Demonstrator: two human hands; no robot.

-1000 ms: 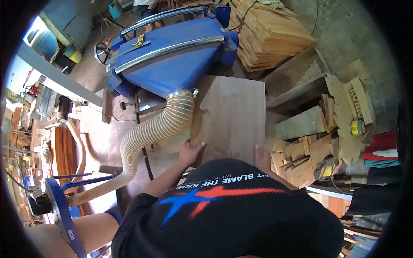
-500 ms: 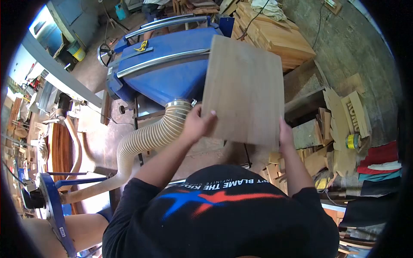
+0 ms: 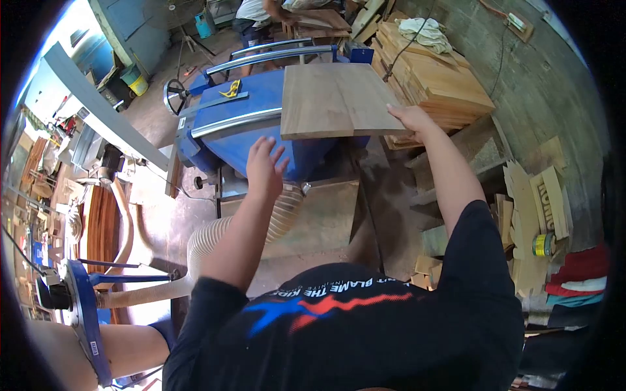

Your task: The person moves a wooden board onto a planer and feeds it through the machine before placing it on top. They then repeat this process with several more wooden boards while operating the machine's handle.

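A wide wooden board lies over the right part of a blue woodworking machine, its near edge overhanging the front. My right hand grips the board's near right corner, thumb on top. Off to the board's left, my left hand is raised with fingers apart and holds nothing. Below that hand, a ribbed hose joins the machine's front. On the machine's top, left of the board, rests a small yellow object beside a flat metal strip.
Stacked boards with a white cloth stand right of the machine. Another person is behind it. Offcuts, cardboard and a small can lie at right. A blue-framed machine stands at lower left.
The board has gone from being held up in both hands to lying over the machine's top. My left hand has let go of it and moved left; my right hand still holds its corner.
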